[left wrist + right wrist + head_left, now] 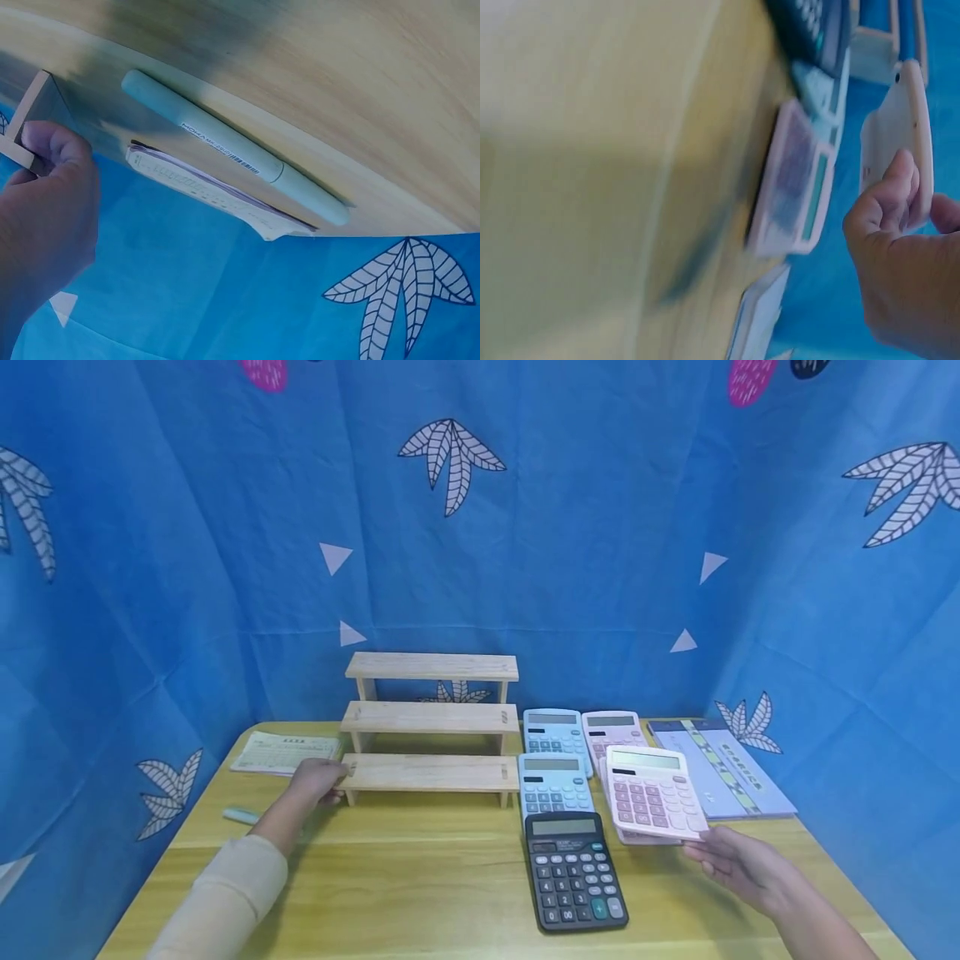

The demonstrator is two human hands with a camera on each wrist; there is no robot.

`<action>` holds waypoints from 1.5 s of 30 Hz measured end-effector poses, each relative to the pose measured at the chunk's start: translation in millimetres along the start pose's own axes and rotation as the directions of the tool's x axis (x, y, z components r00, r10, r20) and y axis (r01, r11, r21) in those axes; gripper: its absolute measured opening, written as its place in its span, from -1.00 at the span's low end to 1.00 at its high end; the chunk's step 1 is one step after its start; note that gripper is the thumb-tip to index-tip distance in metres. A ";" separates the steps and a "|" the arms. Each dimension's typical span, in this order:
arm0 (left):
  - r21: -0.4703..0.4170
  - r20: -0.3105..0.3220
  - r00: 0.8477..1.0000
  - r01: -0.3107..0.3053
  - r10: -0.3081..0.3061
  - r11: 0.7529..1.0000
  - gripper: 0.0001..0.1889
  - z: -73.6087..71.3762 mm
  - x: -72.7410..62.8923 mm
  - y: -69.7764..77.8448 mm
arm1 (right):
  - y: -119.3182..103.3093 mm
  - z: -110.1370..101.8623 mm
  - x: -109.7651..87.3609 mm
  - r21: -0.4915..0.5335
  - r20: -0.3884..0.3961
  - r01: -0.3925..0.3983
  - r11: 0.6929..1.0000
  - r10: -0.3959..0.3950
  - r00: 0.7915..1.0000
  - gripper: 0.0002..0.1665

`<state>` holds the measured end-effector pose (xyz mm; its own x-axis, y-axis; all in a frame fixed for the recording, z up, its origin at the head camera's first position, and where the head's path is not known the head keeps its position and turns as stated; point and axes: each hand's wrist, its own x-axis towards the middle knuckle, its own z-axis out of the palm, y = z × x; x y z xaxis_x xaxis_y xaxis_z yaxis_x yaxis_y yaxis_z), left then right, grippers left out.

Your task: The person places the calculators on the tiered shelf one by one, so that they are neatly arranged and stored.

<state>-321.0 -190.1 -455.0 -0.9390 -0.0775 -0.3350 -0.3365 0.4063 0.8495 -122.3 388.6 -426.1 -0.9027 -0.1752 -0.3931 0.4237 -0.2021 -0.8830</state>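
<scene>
A white calculator with pink keys (654, 797) is pinched at its lower right corner by my right hand (742, 867). In the right wrist view that calculator (892, 127) stands raised off the table, thumb on its back. Below it in the head view another pink calculator (611, 727) lies behind. My left hand (315, 779) grips the left end of the lowest board of a three-step wooden stand (431, 772). Its thumb and fingers bend round the board's corner in the left wrist view, where the stand's end (34, 109) shows.
Two blue calculators (553, 766) lie right of the stand, with a black calculator (576, 885) in front. A lilac folder (735, 777) lies at the back right. At the left are a pad of printed slips (285, 752) and a mint-green pen (242, 815). Blue curtain (525, 568) encloses the table.
</scene>
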 end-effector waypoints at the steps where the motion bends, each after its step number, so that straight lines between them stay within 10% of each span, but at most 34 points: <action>1: -0.012 -0.001 1.000 0.008 -0.009 1.000 -0.63 -1.1 1.1 -0.5 | -2.1 6.0 4.0 0.000 -0.018 -0.002 1.000 0.002 1.000 -0.88; 22: -0.216 0.144 0.988 0.081 -0.051 0.973 -0.65 -7.5 4.4 -6.2 | -58.6 131.5 81.1 -0.116 -0.092 0.038 0.992 -0.049 0.995 -0.76; 45: -0.212 0.097 0.995 0.037 -0.016 0.976 -0.65 -5.4 9.9 -10.0 | -110.5 283.5 189.7 -0.012 0.008 0.041 0.999 -0.041 0.999 -0.63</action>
<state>-327.3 -199.8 -464.6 -0.9221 0.0046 -0.3868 -0.3781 0.2005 0.9038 -319.0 104.5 -330.3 -0.9188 -0.1747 -0.3540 0.3850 -0.1979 -0.9015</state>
